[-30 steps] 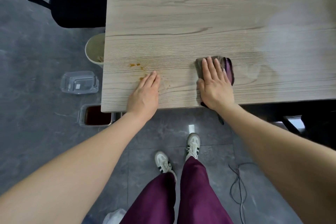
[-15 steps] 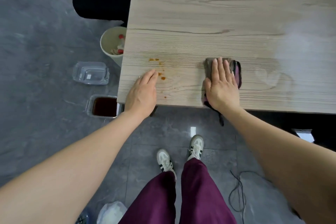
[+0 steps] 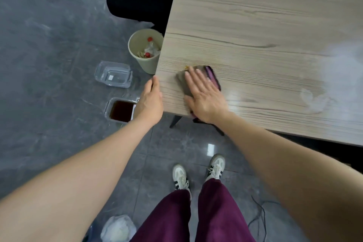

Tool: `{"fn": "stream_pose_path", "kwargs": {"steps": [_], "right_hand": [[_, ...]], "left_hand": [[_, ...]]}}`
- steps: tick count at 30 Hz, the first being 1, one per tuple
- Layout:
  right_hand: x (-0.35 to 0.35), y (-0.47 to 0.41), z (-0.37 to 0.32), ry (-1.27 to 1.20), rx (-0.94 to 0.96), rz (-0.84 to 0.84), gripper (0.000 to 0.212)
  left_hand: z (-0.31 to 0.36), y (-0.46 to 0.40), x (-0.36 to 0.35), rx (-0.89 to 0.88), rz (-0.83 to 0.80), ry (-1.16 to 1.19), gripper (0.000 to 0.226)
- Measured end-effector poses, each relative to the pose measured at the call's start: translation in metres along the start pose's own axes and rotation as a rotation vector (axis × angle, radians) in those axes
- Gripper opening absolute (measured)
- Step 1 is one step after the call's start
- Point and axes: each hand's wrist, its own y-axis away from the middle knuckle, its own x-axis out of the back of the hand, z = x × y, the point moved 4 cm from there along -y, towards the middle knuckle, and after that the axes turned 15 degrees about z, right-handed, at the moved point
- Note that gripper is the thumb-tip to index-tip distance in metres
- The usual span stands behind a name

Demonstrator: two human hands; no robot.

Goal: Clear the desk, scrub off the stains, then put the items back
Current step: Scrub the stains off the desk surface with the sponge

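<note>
Right hand (image 3: 204, 98) flat, fingers straight, pressing cleaning cloth (image 3: 183, 81) onto wooden desk (image 3: 255, 49), left hand (image 3: 150, 102) open against the desk's corner edge, just beside the cloth

Cloth (image 3: 198, 79) on desk (image 3: 265, 45), bin (image 3: 144, 51) to its left

cloth (image 3: 198, 78): mostly under right hand (image 3: 206, 98) | stains: perhaps covered | desk (image 3: 255, 35): cropped right

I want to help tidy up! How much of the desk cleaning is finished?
Clearing looks done: the desk top is bare. Scrubbing is happening: the right hand presses a cloth flat near the corner, where a speck of orange stain shows. Putting things back is left; two clear containers wait on the floor.
</note>
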Motion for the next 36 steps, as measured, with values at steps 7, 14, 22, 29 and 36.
{"fn": "stream_pose_path", "kwargs": {"steps": [7,14,22,29,36], "right_hand": [[0.002,-0.008,0.020,0.080,-0.375,0.127,0.065],[-0.009,-0.011,-0.016,-0.003,0.048,-0.029,0.061],[0.023,-0.029,0.097,0.146,-0.409,0.125,0.063],[0.017,-0.050,0.094,0.155,-0.492,0.221,0.065],[-0.006,-0.095,0.025,0.079,-0.214,0.146,0.064]], "left_hand": [[-0.004,-0.001,0.003,-0.042,-0.024,0.029,0.055],[-0.003,-0.009,0.011,0.030,0.026,0.111,0.049],[0.004,-0.050,-0.009,0.202,0.081,0.188,0.048],[0.003,-0.049,-0.016,0.204,0.154,0.194,0.048],[0.002,-0.049,-0.021,0.215,0.153,0.279,0.048]]}}
